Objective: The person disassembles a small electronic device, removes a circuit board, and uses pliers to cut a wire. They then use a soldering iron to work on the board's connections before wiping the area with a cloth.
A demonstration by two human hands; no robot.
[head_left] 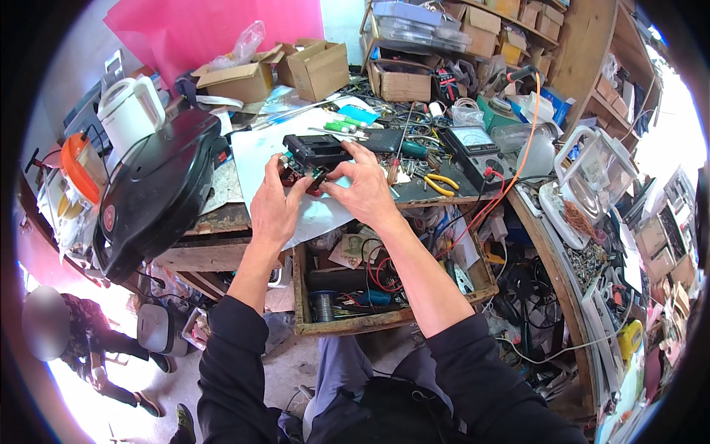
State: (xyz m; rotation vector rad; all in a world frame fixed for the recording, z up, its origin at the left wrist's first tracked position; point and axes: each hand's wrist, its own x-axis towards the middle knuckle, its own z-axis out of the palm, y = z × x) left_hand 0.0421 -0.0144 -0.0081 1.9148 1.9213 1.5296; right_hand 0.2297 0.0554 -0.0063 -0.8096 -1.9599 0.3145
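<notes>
One black device (315, 149) above the worktop (411, 194), near its front edge
Left hand (275, 209) pinches its left side; right hand (367, 194), its right.

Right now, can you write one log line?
left hand: holds black device; right hand: holds same device; beneath: pale sheet; right side: yellow-handled pliers, meter; drawer: open

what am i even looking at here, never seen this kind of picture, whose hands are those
No machine here: these are a person's bare left hand and right hand, seen from a camera worn on that person's own head, looking down. Its fisheye view bends straight edges. Both hands hold a black device, its inner parts partly exposed, above a pale sheet on the bench. Also there: yellow pliers, a dial meter and, farther back, cartons. Below, an open drawer holds a spool and cables.
</notes>
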